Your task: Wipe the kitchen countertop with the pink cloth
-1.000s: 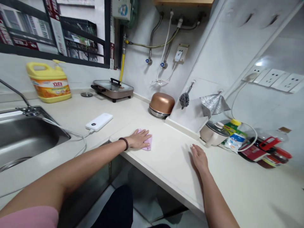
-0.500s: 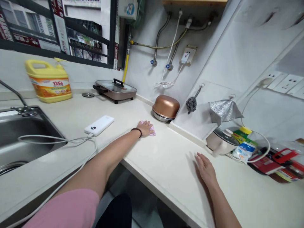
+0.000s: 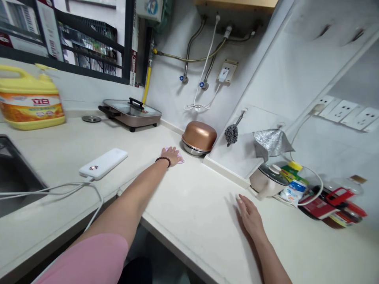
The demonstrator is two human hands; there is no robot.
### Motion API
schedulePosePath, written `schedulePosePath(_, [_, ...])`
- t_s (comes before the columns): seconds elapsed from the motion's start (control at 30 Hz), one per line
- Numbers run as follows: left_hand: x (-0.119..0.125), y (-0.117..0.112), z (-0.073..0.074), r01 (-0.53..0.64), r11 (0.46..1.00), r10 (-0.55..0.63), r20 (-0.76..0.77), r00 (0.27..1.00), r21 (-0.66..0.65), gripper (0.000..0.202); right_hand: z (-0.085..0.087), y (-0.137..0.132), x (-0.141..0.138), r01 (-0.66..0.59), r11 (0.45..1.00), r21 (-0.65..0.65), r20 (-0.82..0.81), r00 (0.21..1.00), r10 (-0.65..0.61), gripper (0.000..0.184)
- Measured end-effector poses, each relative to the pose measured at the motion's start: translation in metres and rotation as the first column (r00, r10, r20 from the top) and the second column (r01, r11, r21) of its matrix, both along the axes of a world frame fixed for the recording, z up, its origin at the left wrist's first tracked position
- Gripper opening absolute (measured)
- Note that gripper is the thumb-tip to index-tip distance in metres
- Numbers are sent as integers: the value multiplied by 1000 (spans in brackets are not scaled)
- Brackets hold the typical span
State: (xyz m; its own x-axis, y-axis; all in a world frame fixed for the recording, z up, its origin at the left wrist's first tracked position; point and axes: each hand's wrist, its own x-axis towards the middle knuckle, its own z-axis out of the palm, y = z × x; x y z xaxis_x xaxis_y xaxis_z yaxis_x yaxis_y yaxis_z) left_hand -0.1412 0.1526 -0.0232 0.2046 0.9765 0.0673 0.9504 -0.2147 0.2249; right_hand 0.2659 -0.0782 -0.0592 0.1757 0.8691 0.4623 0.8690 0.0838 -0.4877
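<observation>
My left hand (image 3: 172,156) lies palm down with spread fingers on a pink cloth (image 3: 181,160), pressing it against the pale countertop (image 3: 189,205). Most of the cloth is hidden under the palm. Just beyond it, an upturned copper-coloured pot (image 3: 200,135) rests over a silver metal bowl (image 3: 192,150) in the corner. To the right, my right hand (image 3: 250,217) touches the countertop with its outer edge, holding nothing, its fingers stretched out. A cream electric pot (image 3: 263,183) with a dark lid stands beyond that hand.
Left of my arm lies a white power bank (image 3: 103,163) with a cable, near the sink (image 3: 20,169). Behind are a yellow detergent jug (image 3: 32,100) and a lidded electric pan (image 3: 130,112). Packets (image 3: 293,191) and red-topped jars (image 3: 345,215) line the right wall.
The view has shifted so that everything sits further left. My left hand and the cloth have slid slightly farther back along the countertop. My right hand stays about where it was.
</observation>
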Motion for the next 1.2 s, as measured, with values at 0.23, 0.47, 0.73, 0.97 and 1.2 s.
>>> schedulePosePath(0.23, [23, -21, 2, 13, 1000, -13, 9, 1000, -13, 71, -1, 6, -12, -30, 999, 19, 3, 1000, 30, 66])
schedulePosePath(0.47, [113, -64, -1, 261, 965, -260, 53, 964, -4, 72, -1, 6, -13, -26, 999, 19, -9, 1000, 27, 67])
schedulePosePath(0.73, [140, -97, -7, 419, 907, -421, 77, 904, 39, 71, 4, 0, -7, -36, 999, 22, -22, 999, 36, 70])
schedulePosePath(0.97, [67, -103, -1, 225, 974, -224, 38, 974, -10, 75, 5, -9, 3, -7, 999, 47, -30, 1000, 8, 71])
schedulePosePath(1.2, [-17, -127, 0, -3, 1000, 3, -32, 999, -14, 72, 6, -9, 0, 0, 998, 63, -31, 1000, 2, 71])
